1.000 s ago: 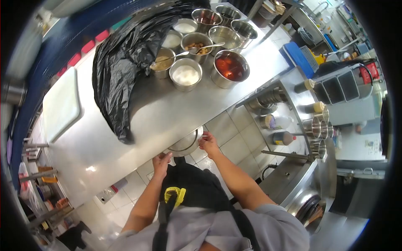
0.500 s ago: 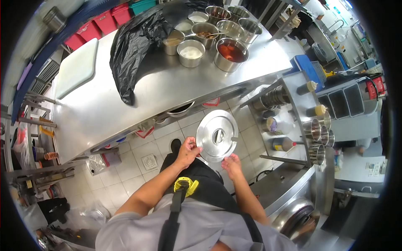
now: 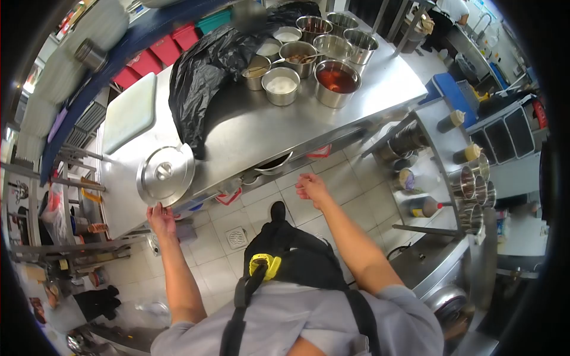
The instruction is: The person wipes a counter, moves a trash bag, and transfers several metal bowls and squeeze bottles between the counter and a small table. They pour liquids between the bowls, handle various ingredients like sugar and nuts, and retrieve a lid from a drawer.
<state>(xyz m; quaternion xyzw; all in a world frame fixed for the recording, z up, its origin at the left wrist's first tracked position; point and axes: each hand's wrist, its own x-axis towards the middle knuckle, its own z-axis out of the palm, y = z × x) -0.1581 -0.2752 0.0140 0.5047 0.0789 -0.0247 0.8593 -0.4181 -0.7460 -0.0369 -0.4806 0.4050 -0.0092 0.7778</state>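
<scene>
Steel lid [image 3: 178,181] just beyond left grip [image 3: 162,222], rim pinched there, right grip [image 3: 313,188] half-spread

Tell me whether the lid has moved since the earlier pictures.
Yes, leftward in view: judged against the floor drain, the lid went from its right to its left, now over the table.

one wide view, rounded by dark corners, looks from head height forward and steeply down: the grey shirt [image 3: 279,314] close along the bottom edge, the table [image 3: 261,133] farther off, tiled floor [image 3: 214,255] between.
</scene>
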